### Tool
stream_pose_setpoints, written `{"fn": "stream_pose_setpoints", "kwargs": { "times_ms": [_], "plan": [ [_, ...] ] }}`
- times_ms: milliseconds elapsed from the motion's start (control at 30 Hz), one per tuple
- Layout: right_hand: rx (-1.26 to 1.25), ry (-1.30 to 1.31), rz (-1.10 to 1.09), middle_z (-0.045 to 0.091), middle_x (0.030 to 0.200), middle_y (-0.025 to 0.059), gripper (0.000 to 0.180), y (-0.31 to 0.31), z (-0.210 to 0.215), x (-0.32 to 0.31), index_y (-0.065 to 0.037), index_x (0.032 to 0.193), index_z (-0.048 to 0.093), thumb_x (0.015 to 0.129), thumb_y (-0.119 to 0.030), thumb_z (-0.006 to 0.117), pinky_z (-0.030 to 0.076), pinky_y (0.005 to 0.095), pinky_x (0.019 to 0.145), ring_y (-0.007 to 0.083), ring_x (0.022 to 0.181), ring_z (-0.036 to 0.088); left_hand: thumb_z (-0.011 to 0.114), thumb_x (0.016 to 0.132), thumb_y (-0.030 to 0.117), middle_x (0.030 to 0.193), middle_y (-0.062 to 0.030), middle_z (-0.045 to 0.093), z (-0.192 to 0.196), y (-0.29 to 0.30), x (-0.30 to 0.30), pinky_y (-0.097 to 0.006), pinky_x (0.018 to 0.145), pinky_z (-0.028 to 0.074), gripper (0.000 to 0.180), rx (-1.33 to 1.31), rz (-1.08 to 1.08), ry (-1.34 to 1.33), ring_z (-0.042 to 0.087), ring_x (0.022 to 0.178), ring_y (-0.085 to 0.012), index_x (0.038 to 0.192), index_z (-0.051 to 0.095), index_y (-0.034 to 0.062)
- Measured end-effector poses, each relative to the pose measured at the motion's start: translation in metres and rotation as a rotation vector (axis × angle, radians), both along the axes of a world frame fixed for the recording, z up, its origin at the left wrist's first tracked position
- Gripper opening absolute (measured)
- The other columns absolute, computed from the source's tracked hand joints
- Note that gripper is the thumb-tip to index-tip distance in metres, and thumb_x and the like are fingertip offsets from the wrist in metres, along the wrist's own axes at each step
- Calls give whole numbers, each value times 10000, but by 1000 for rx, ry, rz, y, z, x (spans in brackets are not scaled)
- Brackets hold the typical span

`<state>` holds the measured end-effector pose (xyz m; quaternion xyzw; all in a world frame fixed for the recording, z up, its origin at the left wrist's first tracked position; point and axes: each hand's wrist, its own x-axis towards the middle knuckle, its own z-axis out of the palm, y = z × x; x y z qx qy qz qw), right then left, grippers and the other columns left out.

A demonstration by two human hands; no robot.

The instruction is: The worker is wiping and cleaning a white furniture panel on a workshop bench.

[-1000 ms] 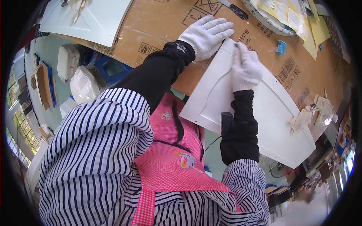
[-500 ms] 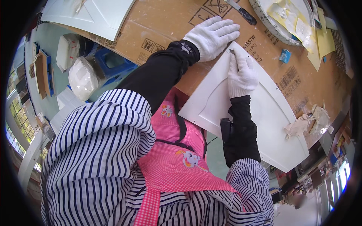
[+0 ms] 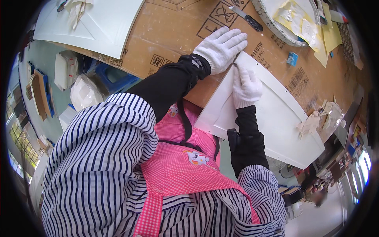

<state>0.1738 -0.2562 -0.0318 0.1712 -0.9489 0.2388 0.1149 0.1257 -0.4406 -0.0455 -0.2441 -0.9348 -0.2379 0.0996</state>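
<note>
Panel (image 3: 284,122) overhanging the near edge of the table (image 3: 169,33), right hand (image 3: 247,87) on it, left hand (image 3: 222,48) beside its far corner; second panel (image 3: 94,31) leftward along that edge; beyond, knife (image 3: 252,23) left of tub (image 3: 271,24), block (image 3: 292,59) before tub; rag (image 3: 310,124) toward the right edge.

Holds the left hand (image 3: 221,49) flat and palm down; curls the right hand (image 3: 247,87) just beside it; slants the left forearm (image 3: 167,85) behind the left hand.

There are two white gloves (image 3: 221,49) (image 3: 247,87), two large white panels (image 3: 276,124) (image 3: 89,31), one black-handled knife (image 3: 253,23) — and one round tub (image 3: 271,27).
</note>
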Motion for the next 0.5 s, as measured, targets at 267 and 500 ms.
{"fn": "stream_pose_setpoints", "kwargs": {
  "times_ms": [267, 500],
  "plan": [
    [-27, 81, -232, 705, 882, 60, 237, -19, -4, 13, -181, 1115, 772, 879, -176, 761, 569, 385, 686, 271, 753, 695, 626, 917, 174, 1520, -106, 526, 2, 0, -2, -480, 1216, 324, 481, -50, -14, 10, 471, 1427, -291, 1392, 581, 107],
    [-34, -32, -339, 682, 847, 51, 270, -10, -9, 21, -201, 1149, 768, 879, -189, 760, 556, 400, 667, 262, 732, 680, 653, 933, 214, 1595, -58, 428, 11, -58, -55, -466, 1238, 312, 535, -233, -500, 10, 391, 1482, -258, 1453, 531, 235]
  ]
}}
